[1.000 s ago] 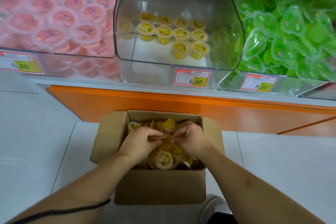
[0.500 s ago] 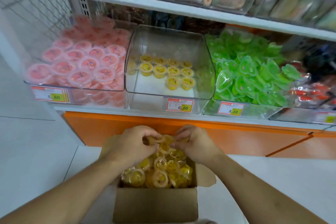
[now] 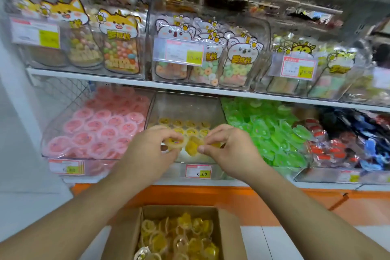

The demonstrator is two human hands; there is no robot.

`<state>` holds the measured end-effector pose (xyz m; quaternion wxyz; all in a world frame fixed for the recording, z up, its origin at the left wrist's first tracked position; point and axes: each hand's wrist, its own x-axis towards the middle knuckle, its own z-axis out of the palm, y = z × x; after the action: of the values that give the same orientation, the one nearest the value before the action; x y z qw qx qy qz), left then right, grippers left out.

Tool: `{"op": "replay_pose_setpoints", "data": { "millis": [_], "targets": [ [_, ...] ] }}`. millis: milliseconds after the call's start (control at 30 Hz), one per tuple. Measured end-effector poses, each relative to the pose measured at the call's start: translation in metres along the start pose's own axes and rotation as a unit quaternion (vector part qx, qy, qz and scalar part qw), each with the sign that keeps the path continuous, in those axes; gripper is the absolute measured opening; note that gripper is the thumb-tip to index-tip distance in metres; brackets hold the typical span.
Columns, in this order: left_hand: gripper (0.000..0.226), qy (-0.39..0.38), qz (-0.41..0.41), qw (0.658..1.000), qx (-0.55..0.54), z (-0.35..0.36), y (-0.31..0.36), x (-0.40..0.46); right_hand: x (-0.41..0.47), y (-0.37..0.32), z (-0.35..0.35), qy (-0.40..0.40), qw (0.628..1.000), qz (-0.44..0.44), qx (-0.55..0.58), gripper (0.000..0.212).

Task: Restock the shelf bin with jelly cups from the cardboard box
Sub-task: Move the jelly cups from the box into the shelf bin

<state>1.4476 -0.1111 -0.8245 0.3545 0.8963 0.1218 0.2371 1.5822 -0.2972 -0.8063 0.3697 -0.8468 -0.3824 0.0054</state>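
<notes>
My left hand (image 3: 147, 150) and my right hand (image 3: 230, 148) are raised side by side in front of the clear shelf bin (image 3: 187, 105), and between them they grip a small bunch of yellow jelly cups (image 3: 185, 143). A few yellow cups (image 3: 190, 124) lie on the bin's floor behind my fingers. Below, the open cardboard box (image 3: 229, 236) stands on the floor, filled with several more yellow jelly cups (image 3: 177, 236).
A bin of pink jelly cups (image 3: 101, 126) is left of the clear bin, a bin of green ones (image 3: 268, 133) right of it. A shelf of candy bags (image 3: 202, 59) runs above. An orange base panel (image 3: 253, 202) sits under the shelf.
Both hands lifted out of the box with a bunch of yellow cups and rose to the front of the clear bin. The view tilted upward.
</notes>
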Motion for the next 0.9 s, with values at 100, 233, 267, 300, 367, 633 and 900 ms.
{"op": "replay_pose_setpoints", "data": {
  "millis": [100,233,267,300,367,633,900],
  "targets": [
    [0.027,-0.008,-0.043,0.998,0.045,0.022,-0.014,0.025,0.033,0.011,0.028,-0.026,0.995,0.012,-0.098,0.018],
    [0.028,-0.047,-0.111,0.990,0.070,0.043,-0.032,0.041,0.057,0.033,0.057,-0.080,0.988,0.065,-0.118,0.024],
    [0.028,-0.057,-0.130,0.988,0.062,0.047,-0.037,0.041,0.059,0.038,0.061,-0.090,0.986,0.071,-0.121,0.025],
    [0.029,-0.069,-0.144,0.986,0.056,0.049,-0.041,0.041,0.060,0.042,0.065,-0.098,0.985,0.074,-0.125,0.025],
    [0.036,-0.098,-0.146,0.982,0.063,0.053,-0.047,0.041,0.060,0.049,0.074,-0.104,0.984,0.073,-0.126,0.022],
    [0.054,-0.116,-0.084,0.986,0.083,0.034,-0.039,0.025,0.055,0.054,0.072,-0.097,0.989,0.053,-0.103,0.013],
    [0.047,-0.035,0.026,0.995,0.087,-0.015,-0.046,0.004,0.046,0.039,0.064,-0.080,0.992,0.036,-0.089,0.018]
  ]
}}
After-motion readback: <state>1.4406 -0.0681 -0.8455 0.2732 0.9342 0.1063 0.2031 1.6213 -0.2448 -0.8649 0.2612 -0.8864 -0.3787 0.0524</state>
